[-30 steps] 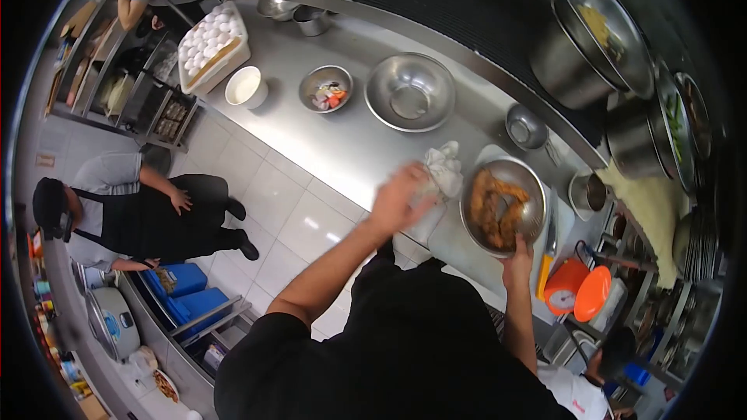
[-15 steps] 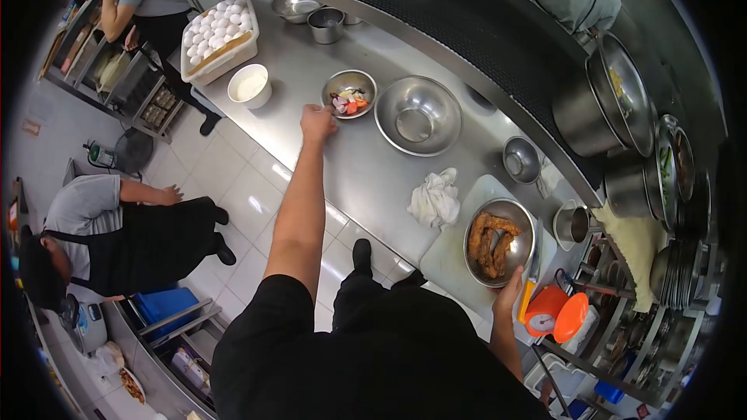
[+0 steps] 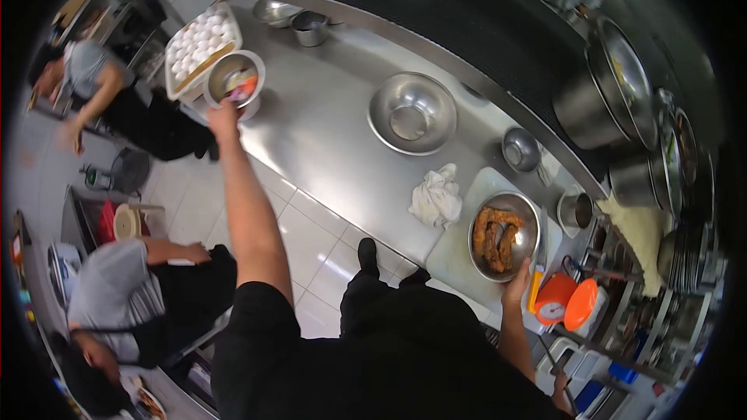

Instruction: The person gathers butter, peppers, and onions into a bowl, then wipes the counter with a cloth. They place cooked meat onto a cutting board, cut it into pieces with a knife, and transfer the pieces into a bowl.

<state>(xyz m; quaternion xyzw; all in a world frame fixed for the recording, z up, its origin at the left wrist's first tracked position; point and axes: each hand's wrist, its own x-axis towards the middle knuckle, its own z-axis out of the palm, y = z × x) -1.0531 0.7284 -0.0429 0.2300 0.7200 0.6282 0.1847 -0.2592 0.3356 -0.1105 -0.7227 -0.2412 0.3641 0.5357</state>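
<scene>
My left hand (image 3: 223, 114) is stretched far out to the left and grips the near rim of a small steel bowl of chopped vegetables (image 3: 233, 78). It holds that bowl over a white bowl (image 3: 251, 110) next to the egg tray (image 3: 194, 45). My right hand (image 3: 515, 289) grips the near rim of a steel bowl of fried brown pieces (image 3: 504, 235), which rests on a white cutting board (image 3: 461, 258) at the counter's right end.
On the steel counter (image 3: 327, 148) stand a large empty steel bowl (image 3: 411, 113), a crumpled white cloth (image 3: 436, 196), a small steel bowl (image 3: 520, 149) and a steel cup (image 3: 574, 210). An orange scale (image 3: 568, 303) sits lower right. Two people (image 3: 124, 295) work at the left.
My left hand left the white cloth, reached the small vegetable bowl, took hold of it and carried it left to the white bowl. My right hand stayed on the fried-food bowl.
</scene>
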